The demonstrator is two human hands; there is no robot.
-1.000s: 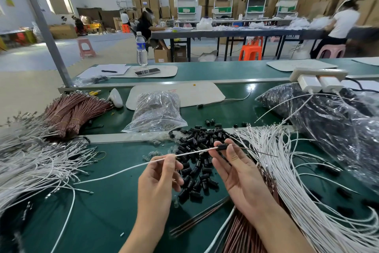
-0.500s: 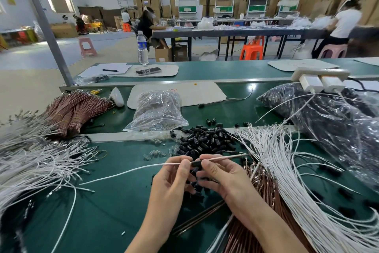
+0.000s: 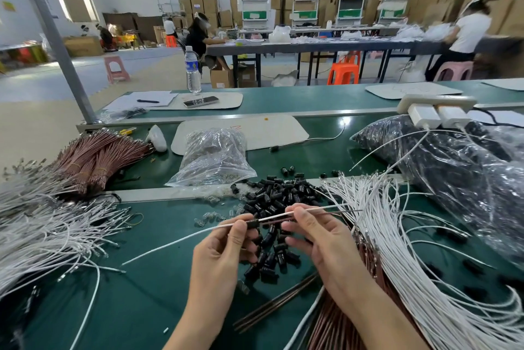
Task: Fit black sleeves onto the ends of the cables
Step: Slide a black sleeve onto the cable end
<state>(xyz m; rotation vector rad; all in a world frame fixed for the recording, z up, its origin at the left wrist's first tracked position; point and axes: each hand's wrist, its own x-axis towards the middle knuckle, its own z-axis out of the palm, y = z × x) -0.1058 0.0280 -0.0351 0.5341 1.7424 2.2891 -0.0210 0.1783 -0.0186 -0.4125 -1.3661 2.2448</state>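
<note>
Left hand pinches a black sleeve threaded on a white cable. Right hand pinches the cable just beside it, above the loose sleeve pile on the surface. Best practice: hold the cable taut and the sleeve in line while sliding it to the cable's end.

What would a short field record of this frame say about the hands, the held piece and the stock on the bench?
left hand: pinches black sleeve
right hand: pinches white cable just past the sleeve
sleeve position: threaded on the cable, between the two hands
loose sleeves: heap on green bench, behind the hands
white cable stock: fanned out at right
brown bundles: far left
task state: sleeve on cable; seating at the cable end not visible
</note>
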